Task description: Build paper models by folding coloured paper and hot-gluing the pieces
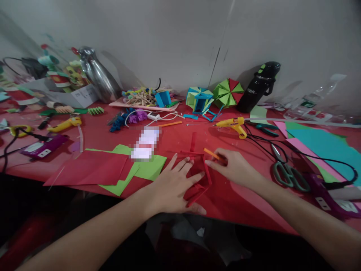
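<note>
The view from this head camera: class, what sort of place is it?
Probably a papercraft workspace: coloured paper sheets, a yellow glue gun and scissors lie on the red table.

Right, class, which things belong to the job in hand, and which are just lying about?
In use:
- red paper, under left hand
- orange stick, in right hand
- perhaps nearer glue gun

Seemingly lying about:
- flask
- black bottle
- clear bottle

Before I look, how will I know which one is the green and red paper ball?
Find the black bottle by the wall. Just left of it sits a round folded-paper ball. It is green with a red part, while the paper shape on its other side has blue.
</note>
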Available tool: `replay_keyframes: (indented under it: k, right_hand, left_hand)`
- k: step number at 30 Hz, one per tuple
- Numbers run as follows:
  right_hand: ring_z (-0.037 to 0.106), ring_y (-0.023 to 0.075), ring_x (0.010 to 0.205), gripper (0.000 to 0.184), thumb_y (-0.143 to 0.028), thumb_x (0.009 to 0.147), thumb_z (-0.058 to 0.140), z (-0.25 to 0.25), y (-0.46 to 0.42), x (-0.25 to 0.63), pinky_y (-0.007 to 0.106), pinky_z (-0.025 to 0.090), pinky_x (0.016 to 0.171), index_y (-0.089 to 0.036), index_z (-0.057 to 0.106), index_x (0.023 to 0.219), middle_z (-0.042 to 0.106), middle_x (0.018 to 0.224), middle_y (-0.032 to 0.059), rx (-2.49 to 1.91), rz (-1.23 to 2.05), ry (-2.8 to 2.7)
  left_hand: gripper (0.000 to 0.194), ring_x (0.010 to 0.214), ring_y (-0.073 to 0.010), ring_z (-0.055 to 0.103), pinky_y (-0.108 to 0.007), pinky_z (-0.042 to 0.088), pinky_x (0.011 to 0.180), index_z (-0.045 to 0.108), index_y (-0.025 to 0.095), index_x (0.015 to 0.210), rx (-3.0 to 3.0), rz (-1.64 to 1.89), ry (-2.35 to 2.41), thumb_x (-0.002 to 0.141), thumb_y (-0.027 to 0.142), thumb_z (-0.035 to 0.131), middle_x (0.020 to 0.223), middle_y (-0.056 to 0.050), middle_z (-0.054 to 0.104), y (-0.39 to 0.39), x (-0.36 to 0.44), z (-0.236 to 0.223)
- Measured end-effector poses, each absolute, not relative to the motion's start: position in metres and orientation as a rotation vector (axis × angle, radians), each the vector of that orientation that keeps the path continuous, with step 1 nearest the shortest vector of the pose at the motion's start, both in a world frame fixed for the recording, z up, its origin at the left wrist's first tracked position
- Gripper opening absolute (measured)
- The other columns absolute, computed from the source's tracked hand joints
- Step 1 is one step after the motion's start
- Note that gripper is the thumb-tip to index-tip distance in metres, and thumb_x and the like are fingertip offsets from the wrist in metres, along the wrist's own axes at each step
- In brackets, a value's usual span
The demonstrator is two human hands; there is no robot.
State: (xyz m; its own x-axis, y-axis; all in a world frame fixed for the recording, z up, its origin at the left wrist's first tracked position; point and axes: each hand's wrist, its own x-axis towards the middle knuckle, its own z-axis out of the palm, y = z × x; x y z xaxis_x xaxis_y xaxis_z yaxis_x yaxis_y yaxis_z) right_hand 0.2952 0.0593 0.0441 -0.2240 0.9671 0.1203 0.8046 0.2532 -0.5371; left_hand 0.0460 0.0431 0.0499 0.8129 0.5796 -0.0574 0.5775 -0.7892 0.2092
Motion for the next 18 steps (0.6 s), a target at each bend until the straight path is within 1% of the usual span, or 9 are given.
replay_keyframes:
  k: [2,5,9,11,13,15,18]
  right_hand:
    - [0.046,0.0133,0.052,0.039,-0.051,0.087,0.062,0.039,0.058,0.292,0.028,0.033,0.051,-0.023,0.046,0.064,0.055,0.058,-0.0023,-1.682,0.553,-2.110]
    - [0.049,0.0143,0.053,0.034,-0.043,0.089,0.057,0.032,0.059,0.291,0.028,0.033,0.052,-0.023,0.049,0.063,0.059,0.060,-0.0002,-1.707,0.603,-2.122]
    - [0.046,0.0143,0.051,0.035,-0.041,0.090,0.055,0.026,0.063,0.298,0.029,0.031,0.051,-0.023,0.047,0.060,0.054,0.055,-0.0016,-1.714,0.594,-2.120]
    - [0.048,0.0144,0.052,0.034,-0.041,0.089,0.057,0.025,0.063,0.300,0.029,0.033,0.052,-0.023,0.050,0.062,0.055,0.056,-0.0016,-1.725,0.609,-2.079]
    - [0.052,0.0148,0.055,0.028,-0.041,0.088,0.060,0.026,0.060,0.299,0.028,0.037,0.054,-0.022,0.056,0.068,0.060,0.062,-0.0009,-1.700,0.645,-2.027]
    - [0.055,0.0150,0.059,0.020,-0.039,0.089,0.061,0.028,0.055,0.298,0.028,0.041,0.058,-0.021,0.063,0.080,0.065,0.069,-0.0003,-1.629,0.660,-2.026]
    - [0.059,0.0157,0.070,0.015,-0.036,0.092,0.062,0.029,0.049,0.297,0.028,0.044,0.066,-0.022,0.068,0.093,0.068,0.084,0.0018,-1.482,0.623,-2.152]
  left_hand:
    - [0.098,0.148,-0.0416,0.029,-0.063,0.005,0.120,0.038,0.023,0.154,2.780,0.010,0.895,0.081,0.089,0.034,0.157,-0.020,0.038,0.044,0.045,0.051]
    - [0.100,0.149,-0.0401,0.026,-0.062,0.003,0.120,0.034,0.022,0.156,2.768,-0.002,0.889,0.081,0.089,0.034,0.158,-0.020,0.036,0.045,0.044,0.051]
    - [0.103,0.152,-0.0382,0.020,-0.061,0.000,0.121,0.030,0.020,0.157,2.747,-0.030,0.875,0.081,0.089,0.034,0.160,-0.020,0.032,0.048,0.042,0.050]
    - [0.105,0.152,-0.0386,0.019,-0.062,0.000,0.120,0.029,0.019,0.157,2.746,-0.033,0.870,0.080,0.090,0.035,0.161,-0.020,0.031,0.049,0.042,0.050]
    - [0.107,0.151,-0.0395,0.021,-0.062,0.000,0.120,0.031,0.018,0.157,2.749,-0.028,0.871,0.078,0.091,0.037,0.160,-0.020,0.032,0.049,0.041,0.049]
    - [0.109,0.151,-0.0399,0.021,-0.062,0.001,0.120,0.031,0.018,0.157,2.750,-0.026,0.873,0.077,0.092,0.038,0.160,-0.020,0.033,0.050,0.041,0.049]
    - [0.109,0.152,-0.0387,0.019,-0.061,-0.001,0.121,0.030,0.017,0.157,2.750,-0.036,0.869,0.077,0.092,0.037,0.161,-0.019,0.030,0.051,0.039,0.049]
